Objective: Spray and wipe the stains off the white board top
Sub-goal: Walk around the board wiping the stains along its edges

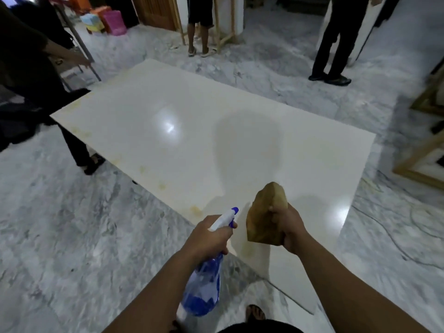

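A long white board top point(192, 140) stretches away from me, with yellowish stains point(162, 186) dotted along its left edge. My left hand point(209, 236) grips a blue spray bottle point(204, 287) by the neck, its white and blue nozzle pointing at the near corner of the board. My right hand point(288, 227) holds a bunched brown cloth point(264, 212) above the near end of the board, not touching the surface.
A person in dark clothes point(26, 75) stands at the board's left side, hand reaching out. Two more people stand beyond the far end point(200, 25) and at the back right point(336, 44). Wooden frames point(422, 150) lie right, a cable point(389, 236) runs on the marble floor.
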